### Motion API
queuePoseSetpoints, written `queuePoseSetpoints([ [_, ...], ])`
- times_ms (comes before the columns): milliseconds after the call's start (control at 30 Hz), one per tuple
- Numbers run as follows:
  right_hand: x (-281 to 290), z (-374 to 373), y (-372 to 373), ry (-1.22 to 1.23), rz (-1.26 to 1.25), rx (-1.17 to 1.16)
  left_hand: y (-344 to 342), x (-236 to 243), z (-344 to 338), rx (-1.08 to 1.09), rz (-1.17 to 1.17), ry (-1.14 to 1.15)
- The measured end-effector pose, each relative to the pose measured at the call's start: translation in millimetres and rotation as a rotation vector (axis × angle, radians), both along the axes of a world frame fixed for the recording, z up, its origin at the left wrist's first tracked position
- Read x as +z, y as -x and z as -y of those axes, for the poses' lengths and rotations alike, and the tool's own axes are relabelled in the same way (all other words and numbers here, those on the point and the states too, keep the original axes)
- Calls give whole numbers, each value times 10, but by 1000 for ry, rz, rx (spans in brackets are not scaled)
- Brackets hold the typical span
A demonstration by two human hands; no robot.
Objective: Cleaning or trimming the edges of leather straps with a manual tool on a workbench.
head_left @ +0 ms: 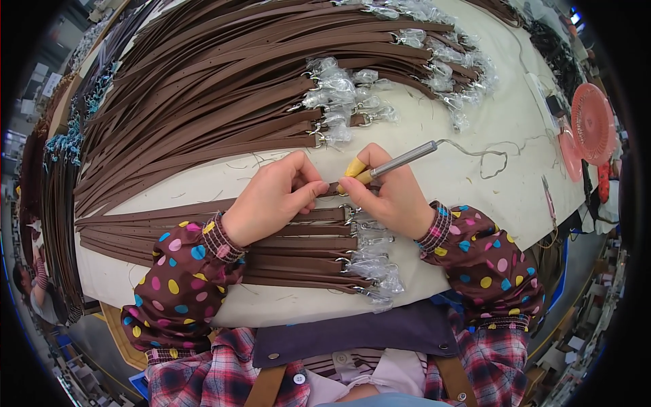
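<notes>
My left hand (268, 200) is closed, thumb and forefinger pinching the end of a brown strap (193, 209). Right beside it, my right hand (397, 197) grips a corded pen-shaped tool (407, 157) with a grey metallic rear end. Its tip points at the strap end between my hands; fingers hide whether it touches. Yellow coverings wrap some of my right fingertips. Under my wrists lies a row of several more brown straps (305, 243), their metal clasps wrapped in clear plastic (373, 247).
A large pile of brown straps (224, 81) covers the far side of the pale table cloth (434, 142). The tool's cord (498, 163) loops rightward. Pink-handled snips (548, 200) and a pink round dish (593, 122) are at right. Teal-tied straps (62, 144) hang at left, near another person (42, 292).
</notes>
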State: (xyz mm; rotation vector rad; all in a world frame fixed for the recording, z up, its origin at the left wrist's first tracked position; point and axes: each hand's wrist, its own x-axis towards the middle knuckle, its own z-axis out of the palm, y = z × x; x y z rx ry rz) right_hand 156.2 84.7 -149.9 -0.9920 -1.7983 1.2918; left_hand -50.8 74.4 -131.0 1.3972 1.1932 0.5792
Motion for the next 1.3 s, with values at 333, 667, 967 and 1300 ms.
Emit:
queuePoseSetpoints([
  [333, 2, 5, 1, -24, 14, -5, -4, 8, 4, 2, -1, 10],
  [667, 20, 1, 3, -22, 24, -7, 4, -4, -1, 2, 14, 9],
  [967, 54, 5, -9, 39, 62, 38, 2, -21, -10, -2, 15, 5],
  [1300, 21, -49, -62, -3, -213, -137, -63, 81, -65, -228, -216, -364],
])
